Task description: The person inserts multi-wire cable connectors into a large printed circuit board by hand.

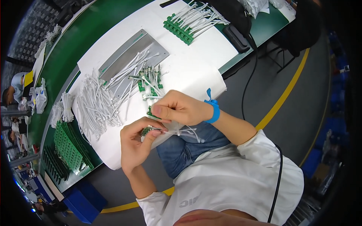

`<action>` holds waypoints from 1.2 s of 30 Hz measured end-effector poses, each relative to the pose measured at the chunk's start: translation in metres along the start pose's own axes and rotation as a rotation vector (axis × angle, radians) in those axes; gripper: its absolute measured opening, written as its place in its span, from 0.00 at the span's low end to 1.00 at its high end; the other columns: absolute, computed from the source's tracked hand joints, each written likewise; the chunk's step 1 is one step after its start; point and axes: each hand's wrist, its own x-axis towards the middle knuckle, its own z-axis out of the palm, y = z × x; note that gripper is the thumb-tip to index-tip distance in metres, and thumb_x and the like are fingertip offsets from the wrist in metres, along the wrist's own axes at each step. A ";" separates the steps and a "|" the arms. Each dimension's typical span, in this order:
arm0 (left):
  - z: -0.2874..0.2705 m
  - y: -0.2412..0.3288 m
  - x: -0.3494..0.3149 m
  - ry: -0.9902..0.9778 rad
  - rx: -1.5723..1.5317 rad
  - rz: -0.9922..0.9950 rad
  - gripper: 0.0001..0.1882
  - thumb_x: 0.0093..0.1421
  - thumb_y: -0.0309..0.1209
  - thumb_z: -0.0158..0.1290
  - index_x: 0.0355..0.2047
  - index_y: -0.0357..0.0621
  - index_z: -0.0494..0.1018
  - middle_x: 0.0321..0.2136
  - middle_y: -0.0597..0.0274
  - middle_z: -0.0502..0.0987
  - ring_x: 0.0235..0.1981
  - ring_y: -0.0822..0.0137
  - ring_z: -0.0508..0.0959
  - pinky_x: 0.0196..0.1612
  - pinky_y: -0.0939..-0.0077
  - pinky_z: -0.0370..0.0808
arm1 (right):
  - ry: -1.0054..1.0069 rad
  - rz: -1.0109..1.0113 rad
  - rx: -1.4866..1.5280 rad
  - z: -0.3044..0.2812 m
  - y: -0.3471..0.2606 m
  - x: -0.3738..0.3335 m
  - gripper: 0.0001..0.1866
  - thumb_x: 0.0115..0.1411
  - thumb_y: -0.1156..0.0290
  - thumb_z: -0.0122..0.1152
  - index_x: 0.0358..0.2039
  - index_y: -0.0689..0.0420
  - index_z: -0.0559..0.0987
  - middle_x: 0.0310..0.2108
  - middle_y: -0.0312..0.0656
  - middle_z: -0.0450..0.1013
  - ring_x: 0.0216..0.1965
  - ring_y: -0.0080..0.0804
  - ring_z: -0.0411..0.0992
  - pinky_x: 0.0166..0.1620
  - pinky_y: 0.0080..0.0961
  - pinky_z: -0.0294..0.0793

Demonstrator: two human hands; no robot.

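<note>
My left hand (136,145) is closed in a pinch near the table's front edge. Between its thumb and fingers is a small green circuit board (146,130), from which white cables (188,132) trail right over my lap. Just above it my right hand (185,108), with a blue wrist strap (213,111), is closed with thumb against fingers. What it grips, if anything, is hidden. Beyond my hands lie green circuit boards with cables (151,81), partly covered by the right hand. A loose pile of white cables (96,107) spreads to the left.
A grey metal plate (154,51) lies on the white table cover (203,60). Farther back stands a green board row (178,30) with white cables attached. At left are green board panels (69,147) and a bundled cable bunch (67,107). A black cord (246,86) hangs right.
</note>
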 end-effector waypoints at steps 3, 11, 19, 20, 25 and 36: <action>-0.002 -0.003 0.002 0.052 -0.083 -0.031 0.06 0.64 0.25 0.56 0.35 0.32 0.77 0.34 0.56 0.80 0.34 0.68 0.78 0.39 0.77 0.75 | 0.253 -0.092 -0.687 -0.011 -0.006 0.015 0.20 0.66 0.63 0.59 0.19 0.60 0.70 0.17 0.41 0.66 0.20 0.35 0.63 0.24 0.30 0.62; 0.002 0.002 0.000 0.334 0.098 -0.069 0.08 0.68 0.28 0.52 0.39 0.33 0.72 0.30 0.62 0.73 0.30 0.76 0.74 0.33 0.83 0.71 | 0.775 -0.464 -1.249 -0.035 -0.008 0.035 0.12 0.65 0.61 0.59 0.35 0.58 0.78 0.22 0.43 0.72 0.21 0.38 0.70 0.26 0.32 0.69; 0.001 0.005 0.008 0.221 0.038 0.005 0.06 0.62 0.19 0.56 0.38 0.33 0.71 0.31 0.66 0.73 0.29 0.80 0.67 0.36 0.86 0.65 | 0.260 -0.087 -0.720 0.000 -0.019 0.000 0.13 0.63 0.67 0.61 0.24 0.59 0.72 0.18 0.40 0.65 0.17 0.36 0.63 0.23 0.30 0.63; -0.002 0.006 0.008 0.193 0.032 -0.041 0.06 0.62 0.19 0.57 0.39 0.32 0.72 0.32 0.66 0.73 0.30 0.80 0.67 0.36 0.85 0.65 | 0.223 -0.141 -0.759 0.002 -0.017 0.000 0.14 0.62 0.68 0.62 0.22 0.59 0.71 0.17 0.41 0.63 0.18 0.38 0.64 0.24 0.32 0.63; -0.002 0.007 0.010 0.181 0.013 -0.142 0.05 0.62 0.19 0.57 0.38 0.31 0.75 0.30 0.67 0.73 0.30 0.80 0.68 0.35 0.85 0.66 | 0.230 -0.200 -0.807 0.001 0.003 0.000 0.14 0.63 0.68 0.60 0.22 0.59 0.72 0.18 0.43 0.65 0.20 0.40 0.67 0.25 0.33 0.65; -0.003 0.008 0.008 0.156 0.122 0.003 0.03 0.60 0.21 0.59 0.32 0.32 0.77 0.30 0.60 0.79 0.33 0.74 0.76 0.42 0.80 0.72 | 0.044 0.014 0.116 0.001 0.013 0.004 0.19 0.71 0.65 0.52 0.23 0.61 0.72 0.17 0.40 0.59 0.20 0.20 0.57 0.24 0.25 0.57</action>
